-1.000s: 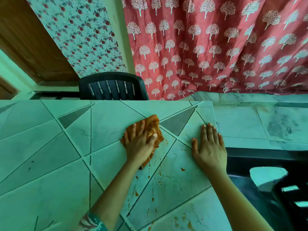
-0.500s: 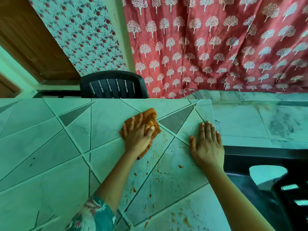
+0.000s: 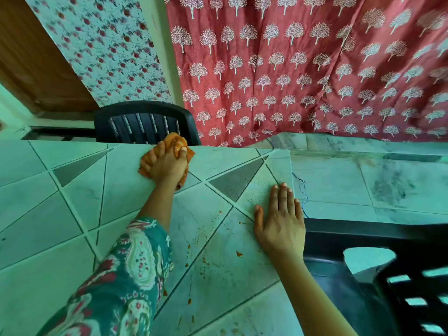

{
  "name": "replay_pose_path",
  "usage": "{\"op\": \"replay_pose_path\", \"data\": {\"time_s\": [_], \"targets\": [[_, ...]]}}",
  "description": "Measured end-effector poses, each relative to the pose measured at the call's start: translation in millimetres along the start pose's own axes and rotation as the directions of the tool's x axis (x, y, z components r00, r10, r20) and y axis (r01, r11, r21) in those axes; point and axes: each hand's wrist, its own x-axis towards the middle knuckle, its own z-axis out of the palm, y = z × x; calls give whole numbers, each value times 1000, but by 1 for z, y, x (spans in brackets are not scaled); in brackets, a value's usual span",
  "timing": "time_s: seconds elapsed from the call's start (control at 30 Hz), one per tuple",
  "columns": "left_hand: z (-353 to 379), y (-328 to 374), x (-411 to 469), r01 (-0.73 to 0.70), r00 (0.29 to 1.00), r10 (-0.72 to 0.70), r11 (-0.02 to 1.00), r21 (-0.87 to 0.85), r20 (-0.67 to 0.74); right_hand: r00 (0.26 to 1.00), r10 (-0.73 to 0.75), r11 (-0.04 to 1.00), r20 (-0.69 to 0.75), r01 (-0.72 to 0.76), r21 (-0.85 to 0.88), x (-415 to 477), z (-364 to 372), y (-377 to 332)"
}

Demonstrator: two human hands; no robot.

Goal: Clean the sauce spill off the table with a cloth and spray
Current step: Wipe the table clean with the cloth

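1 pale-green tiled table (image 3: 48,214) w/ grey triangle insets fills the left & centre. 1 teal paisley-print sleeve (image 3: 121,287) leads up to the left hand (image 3: 167,164), fingers & thumb curled, gripping 1 crumpled orange cloth (image 3: 175,140) pressed on the tabletop at its far edge. Just beyond that hand: 1 black slatted plastic chair (image 3: 143,122). Btwn the 2 hands & nearer the person, orange-red sauce spots (image 3: 238,253) dot the tiles, too small & scattered to count. The right hand (image 3: 281,226) lies flat, fingers straight & together, palm on the table by its right edge, holding nothing. Right of it, a 2nd black plastic chair (image 3: 339,238). Behind, 1 red tree-print curtain (image 3: 291,69).
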Motion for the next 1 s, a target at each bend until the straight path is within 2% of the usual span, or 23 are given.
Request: {"op": "replay_pose_path", "data": {"time_s": [0.1,0.17,0.27,0.33,0.37,0.4,0.43,0.5,0.57,0.67,0.73,0.8,0.9,1.0], "targets": [[12,49,-5,-183,980,179,982,48,82,1000,-5,1000,8,5,-3,0,-1,0],[20,80,-24,-353,929,341,934,63,145,1000,-3,1000,16,4,-8,-1,-3,-1],[28,95,-69,-584,797,555,809,68,238,1000,-1,1000,28,1,0,-2,-5,-2],[26,72,-88,-712,684,680,702,34,264,999,1,1000,32,-1,-1,-2,-5,-2],[24,53,-90,-739,652,711,674,9,263,999,0,1000,33,0,-1,-1,-5,-2],[20,32,-86,-732,656,713,681,-19,249,1000,0,1000,30,0,2,-1,-5,-2],[16,12,-76,-693,697,680,720,-26,228,1000,2,1000,27,-2,8,-2,-4,-1],[8,-22,-43,-529,838,520,848,12,163,1000,0,1000,19,0,22,-2,-4,-2],[1,-30,-12,-343,934,334,937,60,125,1000,5,1000,16,-5,28,-1,-3,-1],[1,4,5,-221,968,211,973,64,135,1000,8,1000,-15,-8,15,0,0,0],[6,40,-1,-264,955,248,961,81,164,1000,7,1000,-25,-7,11,0,1,0],[14,76,-14,-389,905,359,916,100,230,1000,2,1000,-20,-2,26,-1,0,0],[29,120,-51,-587,779,542,807,65,314,1000,2,999,-19,-1,34,-4,-6,-1],[32,114,-78,-745,639,704,667,22,310,1000,2,1000,10,-2,31,-6,-13,-1]]}}
